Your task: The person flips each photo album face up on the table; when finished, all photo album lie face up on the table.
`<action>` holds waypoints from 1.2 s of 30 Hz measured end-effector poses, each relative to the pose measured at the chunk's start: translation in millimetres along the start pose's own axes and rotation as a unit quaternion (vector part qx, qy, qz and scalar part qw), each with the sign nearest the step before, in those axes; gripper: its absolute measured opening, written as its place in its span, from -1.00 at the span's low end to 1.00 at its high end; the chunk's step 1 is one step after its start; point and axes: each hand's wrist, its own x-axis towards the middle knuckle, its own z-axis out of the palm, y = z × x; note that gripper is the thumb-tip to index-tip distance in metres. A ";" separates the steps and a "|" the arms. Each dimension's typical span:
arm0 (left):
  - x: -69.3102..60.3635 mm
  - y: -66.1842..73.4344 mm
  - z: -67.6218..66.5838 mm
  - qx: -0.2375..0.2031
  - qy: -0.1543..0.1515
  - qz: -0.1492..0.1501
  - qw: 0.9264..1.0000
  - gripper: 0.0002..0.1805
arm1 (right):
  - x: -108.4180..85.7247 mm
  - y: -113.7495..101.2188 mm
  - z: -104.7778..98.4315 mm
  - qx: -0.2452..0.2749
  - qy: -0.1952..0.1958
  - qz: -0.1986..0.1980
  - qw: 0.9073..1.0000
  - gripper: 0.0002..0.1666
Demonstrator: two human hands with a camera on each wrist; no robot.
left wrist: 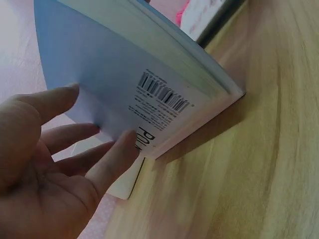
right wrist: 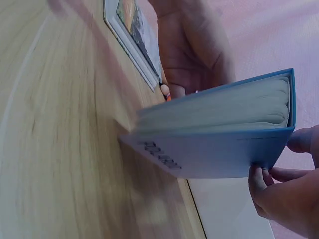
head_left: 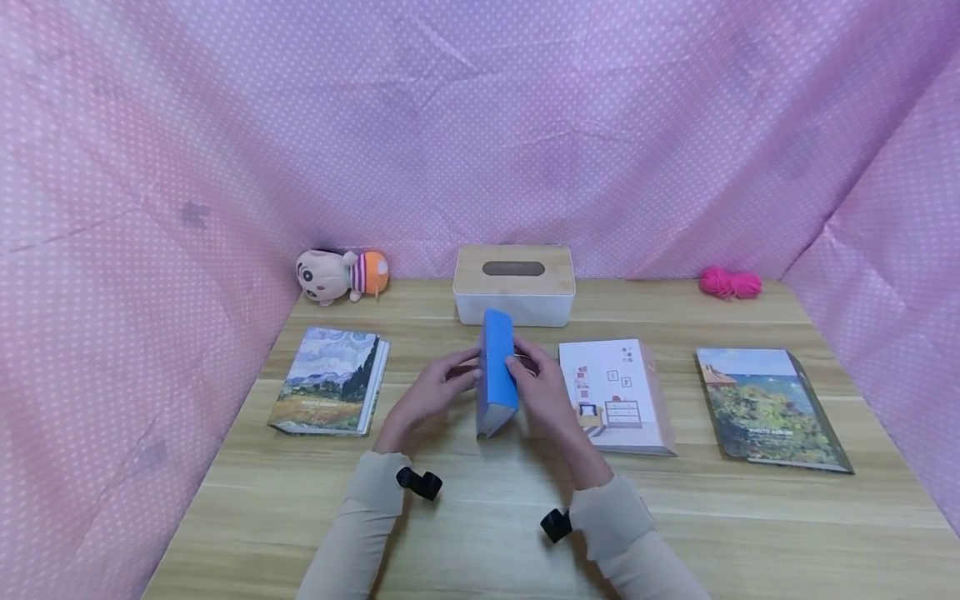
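A blue photo album [head_left: 501,358] stands on edge at the middle of the table, its spine turned up and toward the right hand. My right hand [head_left: 542,383] pinches it near the spine; in the right wrist view the thumb and fingers [right wrist: 291,181] grip that end. On the other side, my left hand [head_left: 435,392] has its fingers extended against the cover. The left wrist view shows those fingers [left wrist: 112,162] by the back cover [left wrist: 114,74], which carries a barcode and dark lettering. White page edges [right wrist: 219,107] show between the covers.
A landscape-covered album [head_left: 330,382] lies left; a white illustrated album [head_left: 611,392] and another painted album [head_left: 772,408] lie right. Behind are a plush doll [head_left: 341,275], a wood-topped tissue box [head_left: 513,287] and pink yarn [head_left: 730,283]. A pink dotted curtain [head_left: 510,125] surrounds the table [head_left: 480,533].
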 end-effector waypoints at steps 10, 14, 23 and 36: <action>-5.4 8.2 -9.9 -0.082 0.012 0.023 0.996 -0.43 | -0.9 2.0 9.2 0.005 -0.027 -0.039 0.999 -0.49; -7.3 12.7 -15.5 -0.089 0.021 0.022 0.996 -0.40 | -1.3 6.8 13.0 -0.002 -0.045 -0.042 0.998 -0.49; -13.4 14.4 -26.8 -0.073 0.054 0.039 0.995 -0.41 | 2.2 23.4 22.8 0.015 -0.089 -0.012 0.996 -0.50; -22.7 5.4 -45.6 0.024 0.067 -0.047 0.996 -0.40 | 3.7 39.9 38.8 -0.099 -0.111 0.013 0.989 -0.35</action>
